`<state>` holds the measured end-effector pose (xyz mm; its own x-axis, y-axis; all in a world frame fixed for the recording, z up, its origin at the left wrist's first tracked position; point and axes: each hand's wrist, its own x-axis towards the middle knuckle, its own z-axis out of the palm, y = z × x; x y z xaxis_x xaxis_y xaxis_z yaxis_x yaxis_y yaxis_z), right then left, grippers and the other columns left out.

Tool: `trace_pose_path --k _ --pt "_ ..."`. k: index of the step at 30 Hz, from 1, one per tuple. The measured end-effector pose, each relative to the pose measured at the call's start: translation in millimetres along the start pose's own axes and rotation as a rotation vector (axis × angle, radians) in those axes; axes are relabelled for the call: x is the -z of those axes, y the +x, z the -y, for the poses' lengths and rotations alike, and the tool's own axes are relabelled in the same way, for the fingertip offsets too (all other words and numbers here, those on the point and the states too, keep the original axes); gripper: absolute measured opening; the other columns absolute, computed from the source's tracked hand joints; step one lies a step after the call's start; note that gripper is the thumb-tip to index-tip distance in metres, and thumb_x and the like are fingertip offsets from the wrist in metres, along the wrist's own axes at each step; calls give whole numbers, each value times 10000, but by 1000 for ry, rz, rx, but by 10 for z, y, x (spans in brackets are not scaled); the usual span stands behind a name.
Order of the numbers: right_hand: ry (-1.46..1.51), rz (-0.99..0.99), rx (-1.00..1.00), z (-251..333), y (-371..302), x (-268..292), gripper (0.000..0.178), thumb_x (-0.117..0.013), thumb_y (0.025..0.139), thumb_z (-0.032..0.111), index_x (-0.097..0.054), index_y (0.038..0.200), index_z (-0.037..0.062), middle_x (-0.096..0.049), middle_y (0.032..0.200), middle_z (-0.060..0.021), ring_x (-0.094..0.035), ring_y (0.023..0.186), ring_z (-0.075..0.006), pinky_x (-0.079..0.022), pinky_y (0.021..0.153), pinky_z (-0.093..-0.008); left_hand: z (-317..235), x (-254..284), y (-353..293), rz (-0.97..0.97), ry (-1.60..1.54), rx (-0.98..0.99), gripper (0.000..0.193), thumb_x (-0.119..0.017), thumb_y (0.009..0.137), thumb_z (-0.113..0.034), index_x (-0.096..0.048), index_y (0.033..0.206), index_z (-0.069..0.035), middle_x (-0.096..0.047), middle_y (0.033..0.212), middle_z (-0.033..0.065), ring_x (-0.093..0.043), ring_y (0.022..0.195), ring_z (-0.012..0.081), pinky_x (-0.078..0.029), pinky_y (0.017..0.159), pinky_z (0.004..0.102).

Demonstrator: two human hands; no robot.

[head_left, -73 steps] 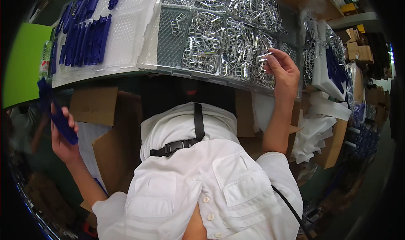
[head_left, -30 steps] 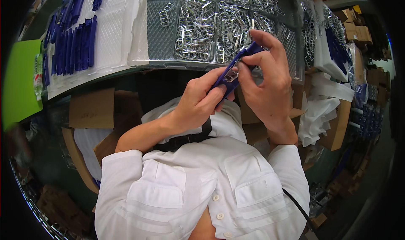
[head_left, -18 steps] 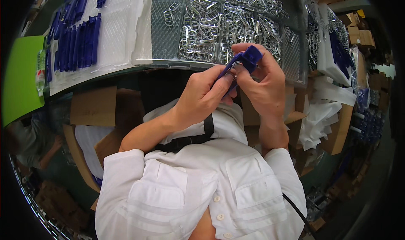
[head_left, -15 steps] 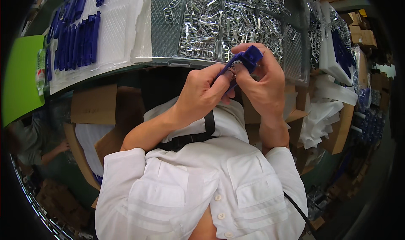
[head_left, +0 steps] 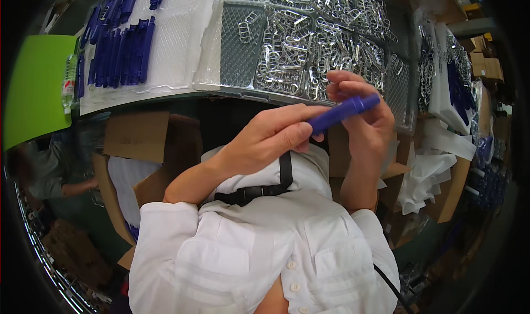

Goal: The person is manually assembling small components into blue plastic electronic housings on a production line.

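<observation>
Between finger and thumb of my left hand (head_left: 270,137) is one end of a long, narrow blue plastic piece (head_left: 345,114), slanted up to the right and slightly blurred. Its far end lies in front of the palm of my right hand (head_left: 369,112). The right fingers are apart and loosely bent, not closed round the piece; whether the palm touches it I cannot tell. Just beyond the hands, a clear compartment tray (head_left: 238,49) holds many shiny metal wire loops (head_left: 284,54).
Similar blue pieces (head_left: 122,57) lie in rows on a white tray (head_left: 175,43) at left, near a plastic bottle (head_left: 68,85) and a green board (head_left: 36,88). Open cardboard boxes (head_left: 135,136) stand below the table edge on both sides. Another person's arm (head_left: 80,188) shows far left.
The blue piece has been turned, showing a smooth outer side instead of its open side with metal in it. My right fingers have loosened from it. The view has shifted slightly.
</observation>
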<state>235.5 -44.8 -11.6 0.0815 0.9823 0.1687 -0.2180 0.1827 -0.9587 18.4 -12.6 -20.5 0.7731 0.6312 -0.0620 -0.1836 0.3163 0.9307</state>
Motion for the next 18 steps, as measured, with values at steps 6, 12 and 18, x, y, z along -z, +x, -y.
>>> trace_pose_path --k 6,12,18 --pt "183 95 -59 135 -93 38 656 -712 897 71 -445 1460 -133 -517 1450 -351 -580 1329 -354 -443 1136 -469 -151 -66 -16 -302 635 -450 579 -848 824 -84 -634 1354 13 -657 1115 141 -651 943 196 -531 796 283" --pt "136 42 -122 71 -160 2 501 -581 978 59 -475 1419 -154 -575 1373 -368 -602 1296 -411 -466 1111 -501 -88 -172 -1 -424 690 -457 608 -879 781 -52 -642 1339 -7 -667 1147 141 -667 976 209 -551 791 298" --pt "136 10 -179 -20 -114 8 454 -577 991 52 -503 1400 -131 -628 1349 -288 -660 1220 -315 -524 1051 -434 -106 -179 52 -447 729 -431 606 -880 778 -55 -643 1333 -20 -679 1170 145 -675 976 220 -558 793 309"
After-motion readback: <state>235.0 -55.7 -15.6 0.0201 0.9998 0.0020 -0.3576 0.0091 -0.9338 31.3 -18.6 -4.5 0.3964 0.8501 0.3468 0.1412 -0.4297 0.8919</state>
